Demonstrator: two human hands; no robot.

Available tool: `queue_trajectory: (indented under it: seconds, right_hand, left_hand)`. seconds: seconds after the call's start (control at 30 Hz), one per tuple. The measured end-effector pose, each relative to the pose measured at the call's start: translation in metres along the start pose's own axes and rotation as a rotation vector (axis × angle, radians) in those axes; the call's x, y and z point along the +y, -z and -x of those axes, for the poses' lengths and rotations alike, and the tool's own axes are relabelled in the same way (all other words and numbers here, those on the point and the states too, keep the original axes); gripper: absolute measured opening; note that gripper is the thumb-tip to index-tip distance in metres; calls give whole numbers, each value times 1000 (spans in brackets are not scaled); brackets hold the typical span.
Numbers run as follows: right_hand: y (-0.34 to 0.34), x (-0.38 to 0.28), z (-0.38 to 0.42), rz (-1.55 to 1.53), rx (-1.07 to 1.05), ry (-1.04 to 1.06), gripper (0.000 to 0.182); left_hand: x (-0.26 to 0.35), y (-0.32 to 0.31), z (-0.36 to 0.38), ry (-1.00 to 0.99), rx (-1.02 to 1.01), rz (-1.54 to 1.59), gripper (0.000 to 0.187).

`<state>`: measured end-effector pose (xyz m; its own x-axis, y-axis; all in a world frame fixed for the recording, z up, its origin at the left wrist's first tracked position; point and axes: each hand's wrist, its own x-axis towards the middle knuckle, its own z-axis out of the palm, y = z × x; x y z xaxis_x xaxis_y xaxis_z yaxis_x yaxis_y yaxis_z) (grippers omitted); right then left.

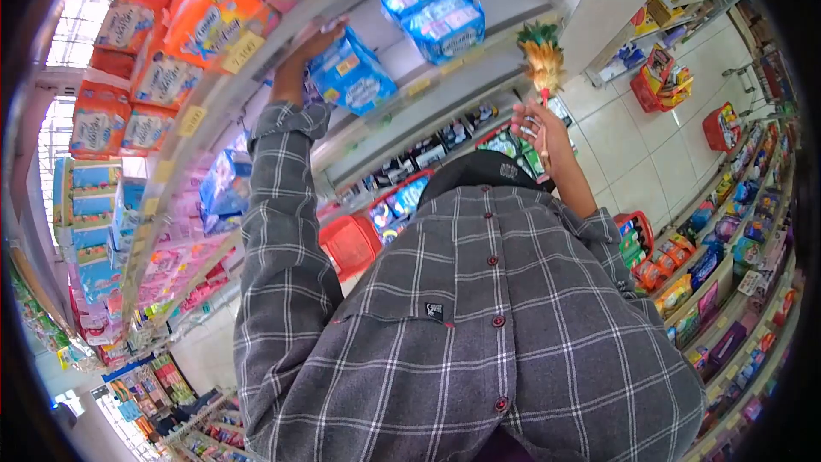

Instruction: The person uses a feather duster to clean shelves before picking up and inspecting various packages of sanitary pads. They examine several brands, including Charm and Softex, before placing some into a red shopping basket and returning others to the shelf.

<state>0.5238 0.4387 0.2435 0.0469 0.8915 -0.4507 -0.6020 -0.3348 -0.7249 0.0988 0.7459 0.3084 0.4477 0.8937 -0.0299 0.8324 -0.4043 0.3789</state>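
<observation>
My left hand [316, 43] reaches onto the shelf at the upper left. It is closed around the back of a blue plastic pack [352, 75], which looks like sanitary pads and leans near the shelf's front edge; some fingers are hidden behind it. More blue packs [442, 27] stand to its right on the same shelf. On the right, my right hand [540, 133] holds a feather duster [542, 60] by its thin handle, feathers pointing up and away from me. The duster's green and orange feathers sit beside the shelf end.
Orange packs [205, 21] fill the shelf at the upper left, above price tags [243, 51]. Lower shelves hold dark packs [428, 152]. A red basket [349, 244] stands below. Red baskets with goods [661, 81] stand on the tiled floor [654, 154]; a stocked rack [727, 239] curves along the right.
</observation>
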Motion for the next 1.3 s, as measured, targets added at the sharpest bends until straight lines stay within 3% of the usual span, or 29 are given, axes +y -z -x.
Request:
queue_trajectory:
  seconds: [0.1,0.2,0.4,0.47,0.5,0.6,0.73,0.77,0.83,0.9,0.93,1.0,1.07,1.1,1.2,1.3]
  right_hand:
    - [15,8,-1,-44,26,-5,34]
    - [21,13,18,-59,139,-22,38]
    - [77,53,50,17,354,-147,40]
    - [88,75,62,91,390,-204,46]
    - [93,87,66,119,391,-231,47]
    - [115,127,73,211,418,-280,47]
    - [119,190,101,322,510,-237,44]
    - [122,213,113,320,532,-231,42]
    - [127,269,142,323,611,-250,37]
    - [127,316,163,361,595,-384,32]
    - [122,338,177,363,541,-420,33]
    - [108,376,196,505,513,-470,32]
    - [117,409,215,853,412,-507,32]
    - [104,408,223,860,433,-566,34]
    - [92,412,245,855,416,-586,33]
    - [115,452,277,797,502,-517,38]
  left_hand:
    - [31,3,22,-22,113,160,60]
    - [21,-22,35,-191,396,-51,42]
    - [39,-4,75,85,358,51,40]
    - [-12,-16,73,-254,556,-259,36]
    - [18,-8,88,-104,622,130,30]
    - [83,8,128,96,636,214,26]
    - [99,-80,220,-55,968,133,21]
    - [107,-110,241,-136,942,132,22]
    - [95,-196,290,-108,721,322,27]
    - [66,-280,342,188,111,513,17]
    - [42,-330,370,338,-70,579,14]
    - [-5,-404,418,280,-153,453,33]
    - [-60,-468,446,391,-375,323,52]
    - [-74,-492,455,447,-491,259,63]
    - [-93,-529,431,632,-560,21,87]
    - [-93,-558,384,333,-458,-203,118]
